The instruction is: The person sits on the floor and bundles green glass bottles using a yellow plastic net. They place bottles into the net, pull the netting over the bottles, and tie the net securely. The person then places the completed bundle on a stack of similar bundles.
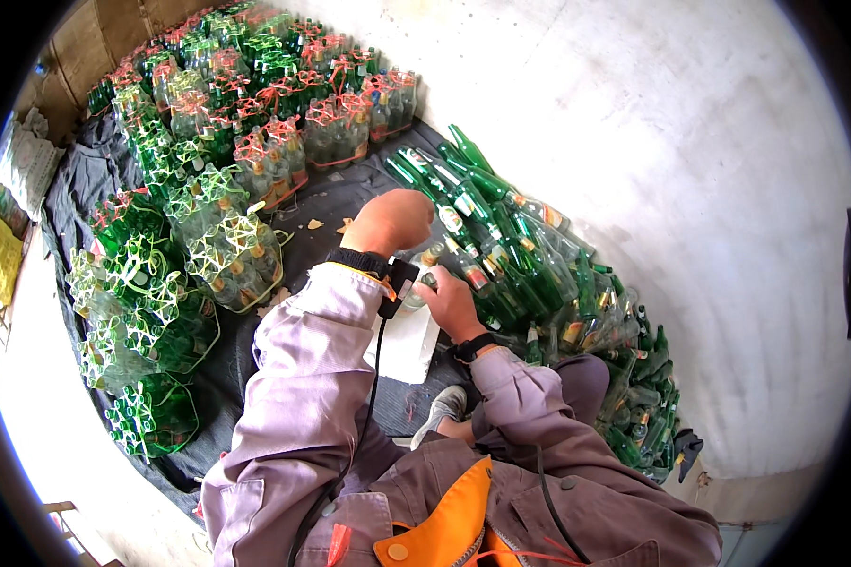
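My right hand [452, 304] is closed, its thumb and fingers around the neck of a glass bottle [429, 281]; most of that bottle is hidden. Just ahead and to the left, my left hand [390, 221] is bent over with its back toward me and looks curled. Its fingertips, and anything in them, are out of sight. Below both hands lies a flat-topped white block [407, 348], partly covered by my left sleeve. Close beyond my right hand, loose green bottles [529, 279] lie in a heap, with some clear ones among them.
Bundles of upright bottles tied with red string [269, 156] and yellow-green string [236, 250] fill the left and far side. They stand on a dark sheet [336, 194]. A pale wall [652, 123] rises behind the heap. My shoe [442, 411] is near the white block.
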Available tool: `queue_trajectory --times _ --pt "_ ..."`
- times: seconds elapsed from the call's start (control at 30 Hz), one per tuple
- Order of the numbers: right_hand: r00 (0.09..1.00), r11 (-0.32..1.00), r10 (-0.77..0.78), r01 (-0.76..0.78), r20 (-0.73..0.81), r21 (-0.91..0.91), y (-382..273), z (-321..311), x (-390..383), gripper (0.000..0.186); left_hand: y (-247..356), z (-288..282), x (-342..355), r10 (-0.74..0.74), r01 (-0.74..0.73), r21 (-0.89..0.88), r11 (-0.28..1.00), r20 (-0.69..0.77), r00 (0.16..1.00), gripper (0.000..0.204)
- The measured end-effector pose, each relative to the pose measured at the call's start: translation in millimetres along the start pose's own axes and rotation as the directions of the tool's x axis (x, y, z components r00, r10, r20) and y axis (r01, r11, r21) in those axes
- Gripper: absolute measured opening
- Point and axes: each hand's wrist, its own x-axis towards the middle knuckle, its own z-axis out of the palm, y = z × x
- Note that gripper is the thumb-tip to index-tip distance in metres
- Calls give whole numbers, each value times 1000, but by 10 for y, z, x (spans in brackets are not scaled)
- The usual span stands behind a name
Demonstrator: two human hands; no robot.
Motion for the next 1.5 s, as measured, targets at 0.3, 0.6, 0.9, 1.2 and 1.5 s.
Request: queue_trajectory --times 0.3,0.6,0.9,1.2,1.5 --pt "999 1000 -6 6 33 6 46 12 60 35 -37 40 9 1 -1 -13 1000 -16 1000 32" --pt "993 990 105 -110 58 86 99 -37 -38 37 28 41 -26 -4 5 32 999 -10 1000 30" --pt "708 500 616 -690 345 523 1057 160 -1041 19 21 87 -62 21 -21 49 999 -6 1000 29" --pt "387 650 279 -750 879 124 2001 1249 -2194 34 54 145 -132 11 -11 9 1000 -2 1000 24" --pt "479 513 373 -820 795 253 2174 1471 -2245 29 98 164 -122 -12 11 20 1000 13 1000 24"
